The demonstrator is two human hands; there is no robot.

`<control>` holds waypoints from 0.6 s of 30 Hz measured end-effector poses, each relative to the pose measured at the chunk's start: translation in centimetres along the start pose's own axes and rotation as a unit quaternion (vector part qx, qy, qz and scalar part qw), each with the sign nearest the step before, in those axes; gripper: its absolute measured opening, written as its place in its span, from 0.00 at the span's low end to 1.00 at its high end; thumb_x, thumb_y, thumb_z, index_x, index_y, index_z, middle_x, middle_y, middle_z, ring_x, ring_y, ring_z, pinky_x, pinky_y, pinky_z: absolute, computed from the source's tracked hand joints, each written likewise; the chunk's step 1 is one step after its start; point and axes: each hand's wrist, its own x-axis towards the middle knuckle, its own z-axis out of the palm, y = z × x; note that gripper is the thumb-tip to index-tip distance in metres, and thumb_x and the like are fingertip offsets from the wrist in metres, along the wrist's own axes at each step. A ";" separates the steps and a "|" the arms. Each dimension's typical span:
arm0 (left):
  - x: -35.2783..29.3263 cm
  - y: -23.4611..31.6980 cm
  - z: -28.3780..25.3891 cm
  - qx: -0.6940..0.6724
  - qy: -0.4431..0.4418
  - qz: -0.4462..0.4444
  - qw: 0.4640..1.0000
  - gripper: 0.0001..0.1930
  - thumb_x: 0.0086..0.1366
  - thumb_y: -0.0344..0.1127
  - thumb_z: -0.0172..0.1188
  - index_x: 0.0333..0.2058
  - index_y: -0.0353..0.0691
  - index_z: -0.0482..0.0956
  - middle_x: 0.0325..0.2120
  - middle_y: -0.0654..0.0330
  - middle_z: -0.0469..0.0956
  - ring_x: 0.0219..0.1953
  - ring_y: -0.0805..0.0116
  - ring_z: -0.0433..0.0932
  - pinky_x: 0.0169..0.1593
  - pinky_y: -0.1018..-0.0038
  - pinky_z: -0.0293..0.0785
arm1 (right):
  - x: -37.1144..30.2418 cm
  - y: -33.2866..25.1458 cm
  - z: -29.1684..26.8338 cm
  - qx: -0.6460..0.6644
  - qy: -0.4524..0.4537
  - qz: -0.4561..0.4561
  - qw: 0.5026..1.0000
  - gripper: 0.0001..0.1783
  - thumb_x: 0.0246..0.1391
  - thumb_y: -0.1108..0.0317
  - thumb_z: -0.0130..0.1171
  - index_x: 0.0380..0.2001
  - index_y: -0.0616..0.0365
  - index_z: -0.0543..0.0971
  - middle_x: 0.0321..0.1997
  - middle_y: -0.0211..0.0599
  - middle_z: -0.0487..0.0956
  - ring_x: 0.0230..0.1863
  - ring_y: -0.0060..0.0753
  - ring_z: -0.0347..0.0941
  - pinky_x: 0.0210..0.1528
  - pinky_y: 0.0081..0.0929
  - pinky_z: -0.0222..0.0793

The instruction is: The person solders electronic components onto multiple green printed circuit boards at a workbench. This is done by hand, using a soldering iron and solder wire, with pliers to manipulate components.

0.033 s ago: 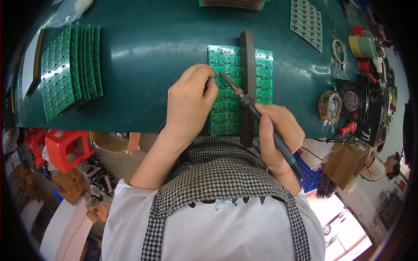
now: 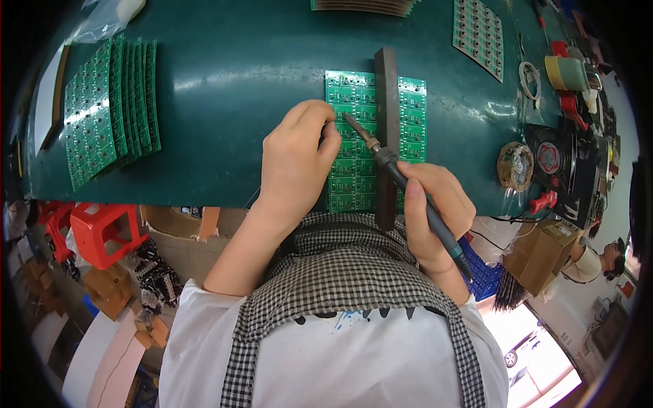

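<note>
A green circuit board panel (image 2: 342,183), set with rows of small parts, lies on the table in front of me. Across it, right of its middle, rests a long dark bar (image 2: 387,88). My right hand (image 2: 439,207) is closed around a soldering iron (image 2: 435,221), whose tip touches or nearly touches the panel's left half. Over the panel's left edge, my left hand (image 2: 297,149) is pinched close to that tip. It seems to hold thin solder wire (image 2: 256,194), a strand of which shows beside the wrist; the end at the fingertips is hidden.
Upright green boards (image 2: 112,109) stand in a row at the left. Another panel (image 2: 478,37) lies far right; a board stack (image 2: 364,7) is at the back. A tape roll (image 2: 515,166) and small fan (image 2: 549,155) sit right. Behind them, a person (image 2: 593,262) is visible.
</note>
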 end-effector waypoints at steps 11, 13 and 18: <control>-0.1 0.1 0.5 0.059 0.016 0.018 0.998 0.04 0.55 0.24 0.59 0.31 0.34 0.76 0.32 0.57 0.78 0.31 0.57 0.79 0.34 0.67 0.76 | 0.0 0.2 0.5 0.010 -0.003 -0.009 1.000 0.09 0.43 0.81 0.59 0.32 0.67 0.81 0.28 0.44 0.80 0.27 0.35 0.78 0.29 0.24 0.73; -0.2 0.0 0.3 0.081 0.016 0.029 0.996 0.04 0.55 0.25 0.60 0.31 0.35 0.77 0.32 0.58 0.78 0.32 0.58 0.79 0.35 0.67 0.76 | -0.4 -0.1 0.3 0.008 -0.009 -0.003 1.000 0.09 0.43 0.81 0.59 0.32 0.67 0.80 0.28 0.44 0.80 0.27 0.35 0.78 0.29 0.24 0.73; -0.5 -0.3 -0.1 0.006 0.013 0.023 1.000 0.05 0.54 0.22 0.61 0.31 0.34 0.78 0.35 0.59 0.80 0.21 0.72 0.72 0.26 0.78 0.68 | -0.9 -0.6 -0.3 0.011 -0.010 0.009 1.000 0.09 0.43 0.80 0.59 0.32 0.67 0.80 0.28 0.45 0.80 0.27 0.36 0.78 0.29 0.24 0.74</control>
